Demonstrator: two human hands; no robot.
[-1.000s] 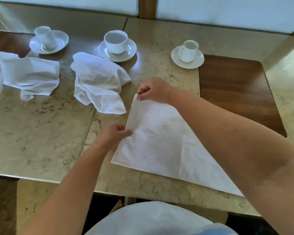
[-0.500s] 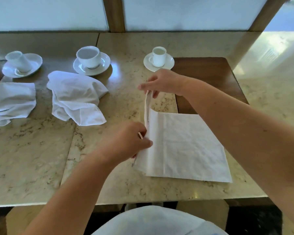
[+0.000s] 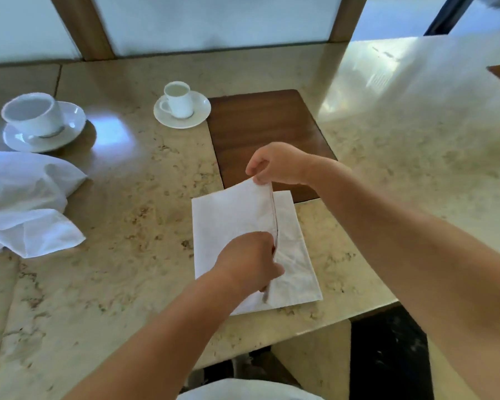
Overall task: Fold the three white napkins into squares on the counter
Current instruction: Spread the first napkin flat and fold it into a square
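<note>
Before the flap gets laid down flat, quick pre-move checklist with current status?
1. Right hand pinching the far corner of the napkin: ok.
2. Left hand on the near end of the same lifted edge: ok.
3. Lifted edge lined up with the lower layer's right edge: not ok, it is short of it, a strip uncovered.
4. Lower layer flat on the counter: ok.
5. Cup and saucer apart from the napkin: ok.
6. Crumpled napkin at left apart from the fold: ok.
</note>
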